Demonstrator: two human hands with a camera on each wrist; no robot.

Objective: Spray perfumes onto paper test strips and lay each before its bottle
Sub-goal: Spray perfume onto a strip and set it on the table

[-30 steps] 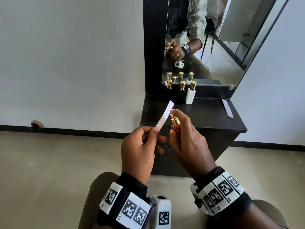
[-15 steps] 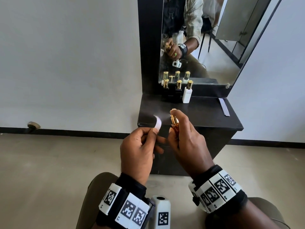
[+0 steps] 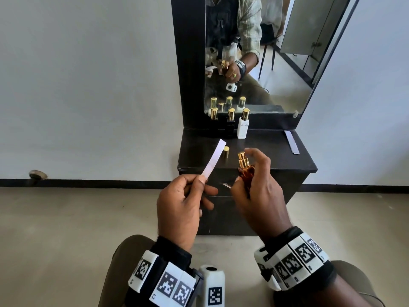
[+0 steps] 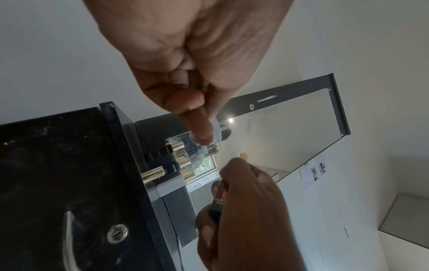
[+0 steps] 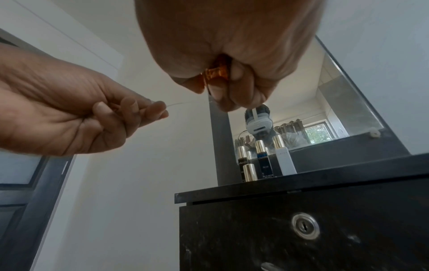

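My left hand (image 3: 199, 181) pinches the lower end of a white paper test strip (image 3: 214, 159), which stands straight up and slightly to the right. My right hand (image 3: 254, 180) grips an amber perfume bottle (image 3: 245, 173) with a bare gold sprayer, just right of the strip; the index finger hovers above the nozzle. The bottle's gold cap (image 3: 226, 151) stands on the black cabinet top (image 3: 265, 156). In the right wrist view the strip (image 5: 185, 102) shows edge-on between both hands and the amber bottle (image 5: 216, 73) sits in my fist.
Two black bottles (image 3: 213, 125) (image 3: 230, 125) and a white bottle (image 3: 243, 128) with gold caps stand in a row against the mirror (image 3: 265, 63). Spare strips (image 3: 292, 145) lie at the top's right edge. A drawer with a lock (image 5: 304, 227) faces me.
Half a second ago the strip was bent over in a spray mist with my finger on the nozzle. Now it stands straight, the finger is lifted, and the bottle has shifted right.
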